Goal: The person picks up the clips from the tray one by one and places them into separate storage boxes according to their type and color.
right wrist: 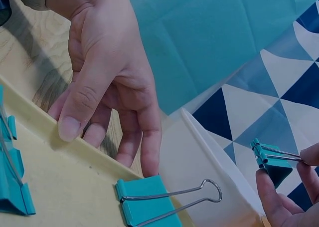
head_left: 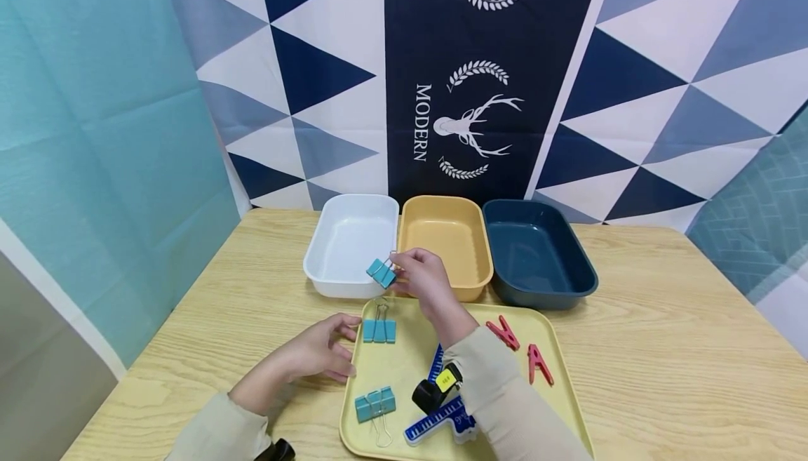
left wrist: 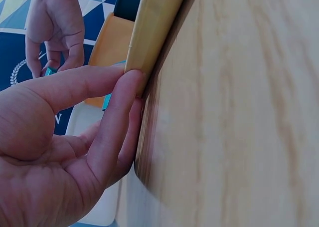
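Thumb and fingers of my right hand [head_left: 424,275] pinch a teal binder clip [head_left: 381,274] by its wire handles. This clip is held up over the front edges of the white bin [head_left: 322,282] and the orange bin [head_left: 470,291]. At the left edge of the yellow tray [head_left: 410,321], my left hand [head_left: 322,350] grips the rim, thumb on top and fingers outside, as the left wrist view also shows [left wrist: 84,127]. Two more teal binder clips lie in the tray, an upper clip [head_left: 379,331] near the left fingers and a lower clip [head_left: 375,405] nearer me.
Two red clothespin-like clips [head_left: 503,333] [head_left: 539,364] lie at the tray's right side. Blue-and-white clips with a keyboard pattern [head_left: 435,420] lie partly under the right forearm. A dark blue bin [head_left: 543,292] stands right of the orange one, before a patterned cloth [head_left: 334,131].
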`<state>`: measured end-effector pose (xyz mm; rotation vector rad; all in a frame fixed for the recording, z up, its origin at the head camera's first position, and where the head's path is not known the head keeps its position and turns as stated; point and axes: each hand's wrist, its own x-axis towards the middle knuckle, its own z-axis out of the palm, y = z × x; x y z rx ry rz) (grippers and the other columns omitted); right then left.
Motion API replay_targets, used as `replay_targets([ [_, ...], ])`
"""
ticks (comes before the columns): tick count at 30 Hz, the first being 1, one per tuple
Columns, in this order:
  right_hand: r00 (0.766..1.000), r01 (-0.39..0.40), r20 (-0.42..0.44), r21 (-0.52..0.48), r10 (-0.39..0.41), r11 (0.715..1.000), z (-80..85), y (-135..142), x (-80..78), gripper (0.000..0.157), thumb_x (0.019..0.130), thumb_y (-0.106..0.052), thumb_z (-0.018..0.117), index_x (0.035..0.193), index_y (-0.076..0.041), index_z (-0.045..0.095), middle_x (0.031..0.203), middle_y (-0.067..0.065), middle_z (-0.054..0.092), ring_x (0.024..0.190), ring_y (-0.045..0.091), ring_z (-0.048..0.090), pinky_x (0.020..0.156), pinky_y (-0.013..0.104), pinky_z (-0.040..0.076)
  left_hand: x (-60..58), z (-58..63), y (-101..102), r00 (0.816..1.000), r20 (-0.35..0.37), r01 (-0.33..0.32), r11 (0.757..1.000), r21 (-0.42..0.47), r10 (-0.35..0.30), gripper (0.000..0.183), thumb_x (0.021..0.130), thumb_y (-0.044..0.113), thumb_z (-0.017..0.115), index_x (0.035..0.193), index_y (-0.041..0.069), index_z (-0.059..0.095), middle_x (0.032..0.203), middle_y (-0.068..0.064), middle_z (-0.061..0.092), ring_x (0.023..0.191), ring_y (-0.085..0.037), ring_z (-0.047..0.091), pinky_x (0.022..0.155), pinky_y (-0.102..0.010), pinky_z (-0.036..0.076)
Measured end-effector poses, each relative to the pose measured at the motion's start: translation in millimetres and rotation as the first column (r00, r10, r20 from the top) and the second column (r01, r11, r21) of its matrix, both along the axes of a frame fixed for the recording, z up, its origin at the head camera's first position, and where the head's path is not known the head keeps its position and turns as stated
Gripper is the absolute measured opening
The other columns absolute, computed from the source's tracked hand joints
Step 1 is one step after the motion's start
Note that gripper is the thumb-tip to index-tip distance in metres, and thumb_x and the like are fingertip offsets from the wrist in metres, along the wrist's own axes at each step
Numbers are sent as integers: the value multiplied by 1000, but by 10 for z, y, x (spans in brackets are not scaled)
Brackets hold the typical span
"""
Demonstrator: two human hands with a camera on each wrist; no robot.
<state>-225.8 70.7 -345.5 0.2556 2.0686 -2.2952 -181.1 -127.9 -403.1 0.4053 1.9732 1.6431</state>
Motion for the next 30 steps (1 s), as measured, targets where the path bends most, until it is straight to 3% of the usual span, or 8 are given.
replay_targets([
  [5,1000,4,-1,1,-4,1000,-1,-31,-20,15,89,-15,61,84,-2,57,82,9,57,70,16,56,69,33,58,-3,-4,-3,1000,8,-2,1000,3,2,76,68,-18,66,135,-6,33,116,-20,41,84,-24,59,68,-42,60],
  [11,1000,13,-3,0,-13,1000,-7,-60,-42,15,89,-14,62,83,-1,57,81,9,56,69,15,55,63,27,58,0,-7,-2,1000,8,-1,1000,2,1,76,68,-19,66,135,-7,32,116,-20,42,84,-24,59,68,-41,60],
  [30,999,32,28,28,-32,999,22,-155,-158,16,90,-17,61,87,-2,56,89,10,55,75,17,54,66,25,59,-10,-2,3,1000,13,-9,1000,-11,9,74,69,-19,66,135,-6,34,115,-19,42,84,-24,59,67,-41,60],
])
